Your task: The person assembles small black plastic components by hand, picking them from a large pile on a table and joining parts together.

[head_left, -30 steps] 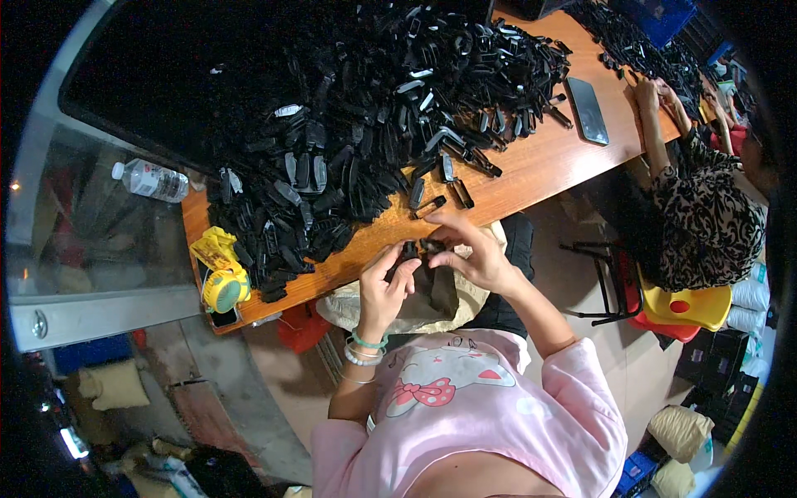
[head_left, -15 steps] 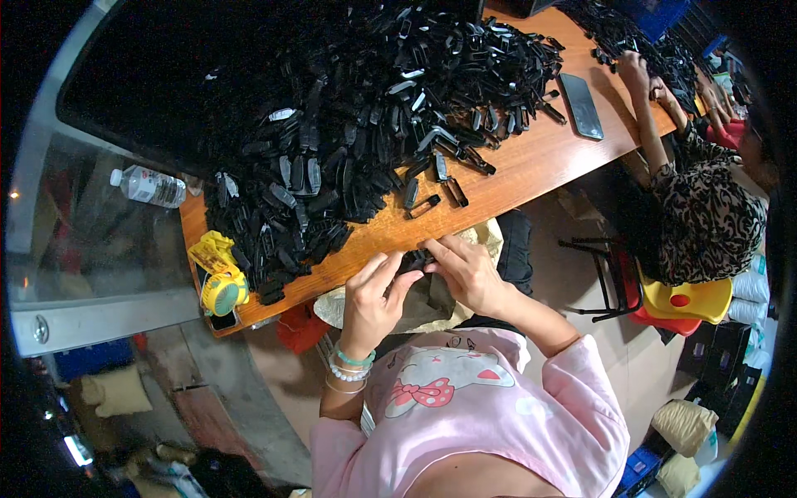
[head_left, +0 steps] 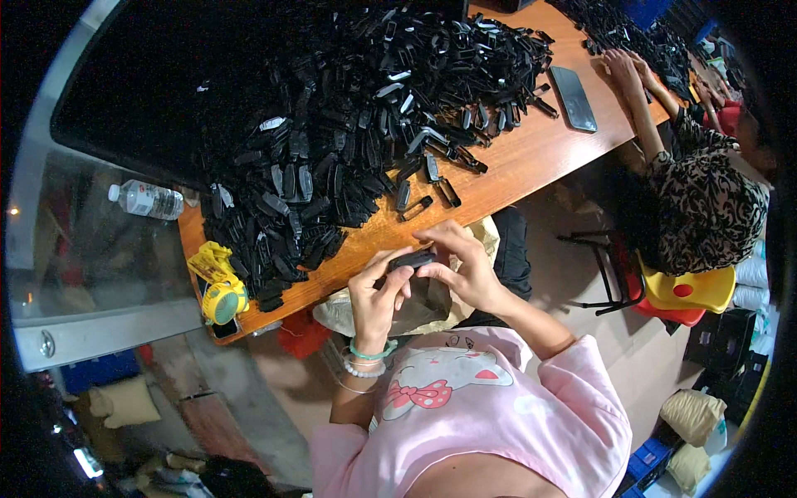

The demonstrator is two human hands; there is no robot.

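Between both hands, at the near edge of the table, I hold a small elongated black plastic part [head_left: 412, 261]. My left hand [head_left: 378, 286] pinches its left end between thumb and fingers. My right hand [head_left: 462, 267] grips the other end, thumb below and fingers above, covering some of it. Just beyond my hands a big heap of similar black plastic parts [head_left: 332, 158] spreads over the wooden table [head_left: 498, 178]. A few loose ones, among them a rectangular black frame [head_left: 417, 207], lie apart at the heap's near edge.
A dark phone [head_left: 573, 100] lies right of the heap. At the table's left corner sits a yellow-green fan [head_left: 222, 300], with a clear bottle [head_left: 148, 200] behind it. An open bag [head_left: 444, 303] hangs below my hands. A co-worker [head_left: 706, 203] sits at the right, near a yellow stool [head_left: 689, 286].
The black part has turned in my fingers and shows more of its length. My right fingers have lifted and spread a little over it. The co-worker's hands have shifted left.
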